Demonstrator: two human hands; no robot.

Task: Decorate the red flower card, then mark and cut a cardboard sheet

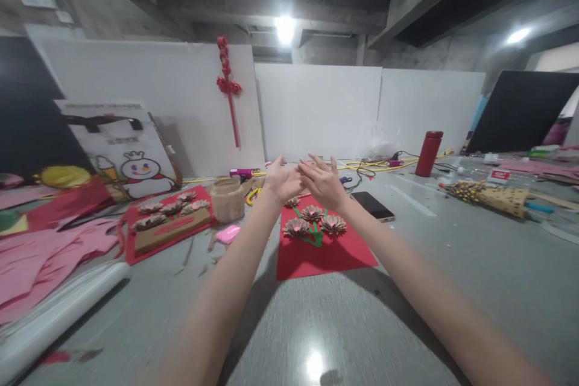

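My left hand (284,182) is raised above the table with its palm turned up and its thumb apart. Across its fingers lies my right hand (322,181), palm down, with the fingers stretched out. The two hands touch, and I see nothing held in either. Below and behind them is a red sheet (325,260) on the table. It carries brown petalled flowers with pink centres, such as one flower (333,225), and green stems (315,234). My hands hide part of its far side.
Left of me stand a brown jar (227,200) and another red flower panel (174,226) with a cardboard strip. Pink paper (49,259) and a white roll (63,319) lie farther left. On the right are a phone (373,205), a red flask (429,154) and a wrapped bouquet (486,198).
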